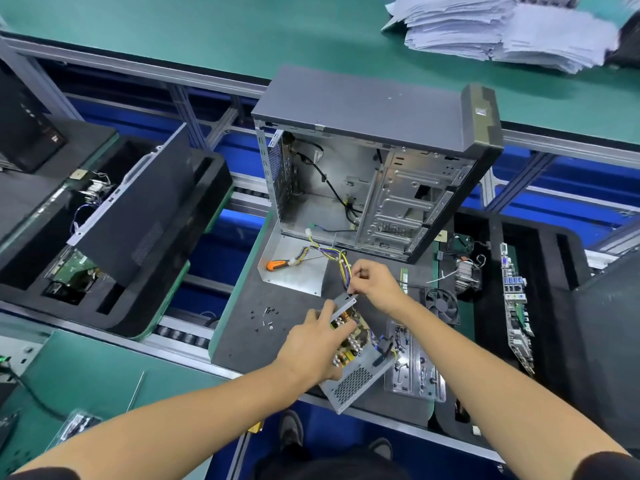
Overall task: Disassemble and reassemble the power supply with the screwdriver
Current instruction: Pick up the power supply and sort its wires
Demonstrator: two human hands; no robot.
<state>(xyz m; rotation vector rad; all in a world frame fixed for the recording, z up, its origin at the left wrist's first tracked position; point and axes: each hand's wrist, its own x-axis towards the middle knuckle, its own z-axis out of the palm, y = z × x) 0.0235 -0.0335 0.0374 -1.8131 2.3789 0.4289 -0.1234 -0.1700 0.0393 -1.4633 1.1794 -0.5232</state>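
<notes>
Left hand [313, 344] flat on opened power supply [356, 355], right hand [372, 284] pinching its wires [343, 268].

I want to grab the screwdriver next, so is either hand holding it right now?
No, the screwdriver lies on the metal cover plate, while both hands are at the power supply.

The left hand [318, 344] lies over the near-left part of the open power supply [360, 358], hiding the board beneath its palm, and the right hand's [374, 284] fingertips cover the spot where the wire bundle [343, 268] meets the housing's far corner, so what they pinch cannot be told. The loose screws [265, 317] on the grey mat [249, 341] are too small to count. The paper stack [502, 29] is blurred and cut by the top edge, and a dark shape at the right edge is perhaps another case.
</notes>
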